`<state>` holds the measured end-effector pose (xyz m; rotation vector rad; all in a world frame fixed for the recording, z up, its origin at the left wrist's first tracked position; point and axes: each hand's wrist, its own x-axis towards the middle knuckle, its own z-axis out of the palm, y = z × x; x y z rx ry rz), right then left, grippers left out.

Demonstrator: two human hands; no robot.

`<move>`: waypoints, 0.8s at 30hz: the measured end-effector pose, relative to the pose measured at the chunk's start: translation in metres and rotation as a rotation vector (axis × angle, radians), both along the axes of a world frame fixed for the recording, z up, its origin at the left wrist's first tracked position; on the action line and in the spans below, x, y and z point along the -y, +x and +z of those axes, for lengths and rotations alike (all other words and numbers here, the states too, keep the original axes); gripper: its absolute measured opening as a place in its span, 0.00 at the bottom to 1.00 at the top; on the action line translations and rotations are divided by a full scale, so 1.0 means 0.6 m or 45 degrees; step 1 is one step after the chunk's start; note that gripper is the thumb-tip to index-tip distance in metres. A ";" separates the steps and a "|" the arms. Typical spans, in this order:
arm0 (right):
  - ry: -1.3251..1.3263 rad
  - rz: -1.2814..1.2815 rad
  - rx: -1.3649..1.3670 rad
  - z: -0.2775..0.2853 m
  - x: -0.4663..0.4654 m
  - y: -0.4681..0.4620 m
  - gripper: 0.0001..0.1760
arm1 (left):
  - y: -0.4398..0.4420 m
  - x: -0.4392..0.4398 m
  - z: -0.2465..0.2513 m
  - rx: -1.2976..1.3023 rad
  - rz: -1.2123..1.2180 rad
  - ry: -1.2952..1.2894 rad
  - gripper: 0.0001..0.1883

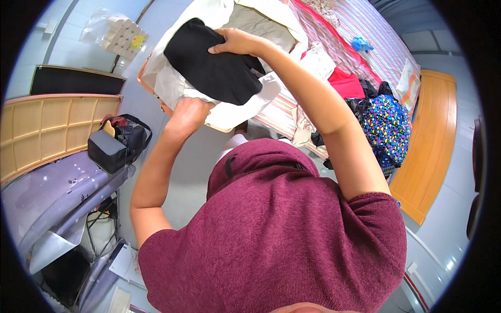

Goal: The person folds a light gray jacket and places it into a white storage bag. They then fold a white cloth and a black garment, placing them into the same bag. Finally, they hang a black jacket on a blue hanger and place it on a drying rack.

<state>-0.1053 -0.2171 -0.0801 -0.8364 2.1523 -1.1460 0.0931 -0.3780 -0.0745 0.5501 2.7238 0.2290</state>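
Note:
My right hand (pixel 236 42) grips a folded black cloth garment (pixel 207 64), thumb on top. The garment is over an open, white-lined container (pixel 166 80) with an orange edge. My left hand (pixel 190 115) is curled closed on the near edge of the white lining; its fingertips are hidden. Grey-beige fabric (pixel 256 23) shows inside the far part of the container. The black garment covers the middle of the opening, so what lies beneath it is hidden.
A striped bed (pixel 375 43) at the right holds a red cloth (pixel 346 84) and a blue plush toy (pixel 361 44). A heart-patterned bundle (pixel 385 129) sits near a wooden panel (pixel 426 144). At left are a dark bag (pixel 117 141) and packed paper rolls (pixel 123 37).

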 end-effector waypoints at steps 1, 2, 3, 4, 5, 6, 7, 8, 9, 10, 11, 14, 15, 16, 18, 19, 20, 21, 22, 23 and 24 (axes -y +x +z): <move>0.350 0.029 -0.299 -0.017 0.015 -0.005 0.33 | 0.002 -0.001 0.004 -0.008 -0.005 0.042 0.10; 0.418 -0.033 -0.406 -0.037 0.023 0.006 0.32 | 0.002 -0.002 0.007 0.004 -0.009 0.072 0.10; 0.532 -0.103 -0.495 -0.056 0.028 0.017 0.32 | 0.004 -0.003 0.008 -0.020 -0.019 0.123 0.09; 0.464 -0.072 -0.565 -0.075 0.026 0.034 0.31 | 0.000 -0.002 0.008 0.030 -0.035 0.063 0.12; 0.415 0.000 -0.606 -0.092 0.028 0.051 0.30 | -0.003 0.001 0.007 0.026 -0.019 0.059 0.14; 0.370 0.132 -0.658 -0.108 0.025 0.069 0.31 | -0.004 0.002 0.004 0.022 -0.003 0.057 0.15; 0.341 0.268 -0.712 -0.123 0.021 0.088 0.31 | -0.008 0.005 -0.001 0.018 0.011 0.056 0.16; 0.418 0.340 -0.640 -0.138 0.018 0.110 0.33 | -0.011 0.007 -0.008 0.038 0.036 0.033 0.18; 0.484 0.409 -0.587 -0.150 0.017 0.129 0.35 | -0.016 0.010 -0.018 0.058 0.061 0.010 0.19; 0.568 0.415 -0.403 -0.161 0.017 0.144 0.39 | -0.022 0.015 -0.028 0.046 0.075 0.003 0.20; 0.606 0.408 -0.340 -0.168 0.015 0.155 0.42 | -0.030 0.021 -0.040 0.140 0.119 -0.050 0.21; 0.575 0.352 -0.320 -0.176 0.006 0.170 0.43 | -0.064 0.041 -0.084 0.367 0.198 -0.239 0.22; 0.569 0.362 -0.324 -0.176 0.004 0.170 0.43 | -0.075 0.048 -0.098 0.409 0.238 -0.320 0.21; 0.574 0.371 -0.327 -0.175 0.004 0.169 0.43 | -0.086 0.055 -0.111 0.452 0.276 -0.400 0.19; 0.591 0.384 -0.315 -0.174 0.003 0.165 0.41 | -0.105 0.068 -0.127 0.479 0.315 -0.521 0.18; 0.586 0.382 -0.304 -0.174 0.004 0.162 0.41 | -0.113 0.073 -0.129 0.465 0.319 -0.560 0.18; 0.580 0.379 -0.295 -0.175 0.005 0.160 0.40 | -0.119 0.075 -0.128 0.440 0.332 -0.614 0.18; 0.583 0.387 -0.278 -0.177 0.006 0.158 0.39 | -0.122 0.074 -0.123 0.308 0.445 -0.552 0.18; 0.567 0.379 -0.260 -0.179 0.007 0.156 0.35 | -0.120 0.072 -0.115 0.166 0.562 -0.501 0.19; 0.564 0.386 -0.251 -0.182 0.008 0.153 0.34 | -0.117 0.069 -0.104 0.048 0.677 -0.440 0.21; 0.559 0.396 -0.241 -0.185 0.009 0.150 0.33 | -0.116 0.071 -0.089 -0.043 0.711 -0.329 0.26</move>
